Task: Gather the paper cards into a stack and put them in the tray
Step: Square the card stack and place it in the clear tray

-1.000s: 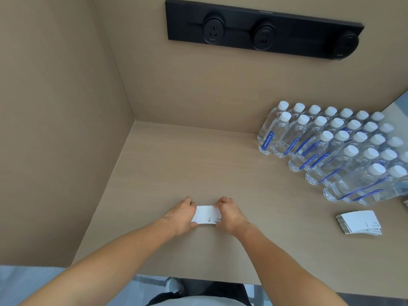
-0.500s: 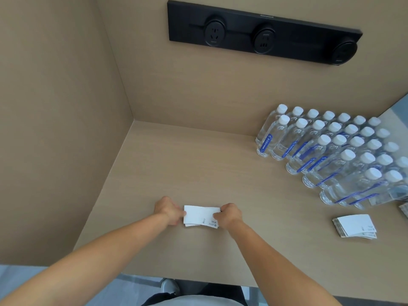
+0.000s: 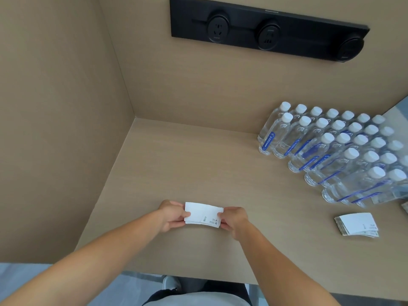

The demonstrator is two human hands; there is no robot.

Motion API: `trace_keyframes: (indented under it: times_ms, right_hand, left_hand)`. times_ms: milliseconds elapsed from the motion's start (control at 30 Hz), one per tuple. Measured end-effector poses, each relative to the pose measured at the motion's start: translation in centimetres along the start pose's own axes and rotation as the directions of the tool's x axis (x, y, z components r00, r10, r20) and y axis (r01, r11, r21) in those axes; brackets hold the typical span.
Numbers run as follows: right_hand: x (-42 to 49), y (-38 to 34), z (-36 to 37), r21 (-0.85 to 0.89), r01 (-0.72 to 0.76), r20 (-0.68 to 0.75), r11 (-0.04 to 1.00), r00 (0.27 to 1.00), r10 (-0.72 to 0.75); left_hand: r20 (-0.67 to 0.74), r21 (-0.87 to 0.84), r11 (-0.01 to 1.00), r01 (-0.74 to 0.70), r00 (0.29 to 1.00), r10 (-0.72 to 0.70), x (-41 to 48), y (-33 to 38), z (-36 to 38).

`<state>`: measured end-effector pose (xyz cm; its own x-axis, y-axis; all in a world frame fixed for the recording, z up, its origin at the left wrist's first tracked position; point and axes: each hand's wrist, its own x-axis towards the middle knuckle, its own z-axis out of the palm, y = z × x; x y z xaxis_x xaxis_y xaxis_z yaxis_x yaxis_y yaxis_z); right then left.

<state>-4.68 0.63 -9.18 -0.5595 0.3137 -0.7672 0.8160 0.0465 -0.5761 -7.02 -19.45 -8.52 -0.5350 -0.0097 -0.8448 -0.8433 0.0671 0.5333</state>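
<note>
So from the head view, the person's got a small bunch of paper cards [image 3: 203,215] pinched between both hands just above the near middle of the bench [image 3: 198,168]. The left hand [image 3: 171,215] has its fingers [image 3: 184,214] closed on the left end and the right hand [image 3: 235,218] is clamped on the right end, so both are gripping the same bundle. Looks to me like the squaring-up step: the cards aren't flush yet, you can see a lower edge sticking out under the top one on the left. There's a second pile of cards [image 3: 356,224] sitting well off to the right, fanned out a bit, near the front of the block of water bottles [image 3: 344,151]. Funny thing is I can't spot any tray in the shot at all, so the next move probably means tapping the edges even, collecting that other pile onto this one, then looking off frame for the tray. Power strip [image 3: 269,29] on the back wall is just scenery. Compared with half a second ago, the bundle has been lifted slightly and tipped so its face shows more, and the hands have slid outward to the ends; a second ago they were bunched close over it, covering most of the cards.
</note>
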Motion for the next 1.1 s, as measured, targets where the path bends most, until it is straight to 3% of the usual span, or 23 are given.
trace_keyframes:
  times_ms: [133, 333, 433, 533, 667, 833, 1033, 1100]
  right_hand:
    - [-0.2, 1.0, -1.3, 0.11, 0.003, -0.04, 0.994, 0.999, 0.002]
    - [-2.3, 2.6, -6.8, 0.066, 0.054, -0.135, 0.996, 0.99, -0.045]
    - [-3.3, 3.7, -10.7, -0.206, 0.115, -0.194, 0.972, 0.969, -0.156]
    - [-4.4, 4.4, -14.6, -0.457, 0.133, -0.153, 0.879, 0.962, -0.225]
    - [-4.8, 5.4, -19.8, -0.593, 0.169, -0.046, 0.787, 0.969, -0.243]
    - [-3.7, 7.3, -27.2, -0.732, 0.168, -0.086, 0.66, 0.939, -0.334]
    - [-1.9, 10.4, -37.0, -0.75, 0.214, -0.061, 0.626, 0.92, -0.388]
    - [-1.7, 11.1, -39.7, -0.759, 0.217, -0.051, 0.614, 0.92, -0.389]
  left_hand:
    - [0.137, 0.017, 1.0, -0.013, 0.991, 0.011, 0.0, 0.3, 1.2]
    - [0.33, 0.105, 0.989, -0.1, 0.942, 0.06, -0.4, 0.0, 6.7]
    - [0.389, 0.147, 0.983, -0.111, 0.92, 0.046, -0.9, -0.3, 10.8]
    - [0.39, 0.178, 0.975, -0.13, 0.919, 0.051, -1.5, -0.4, 15.1]
    - [0.414, 0.209, 0.966, -0.154, 0.909, 0.055, -2.8, 0.3, 20.1]
    - [0.486, 0.266, 0.945, -0.192, 0.873, 0.041, -5.0, 0.3, 27.5]
    - [0.544, 0.439, 0.791, -0.426, 0.826, 0.143, -7.9, -1.0, 37.0]
    - [0.585, 0.5, 0.667, -0.553, 0.783, 0.21, -8.9, -1.4, 39.5]
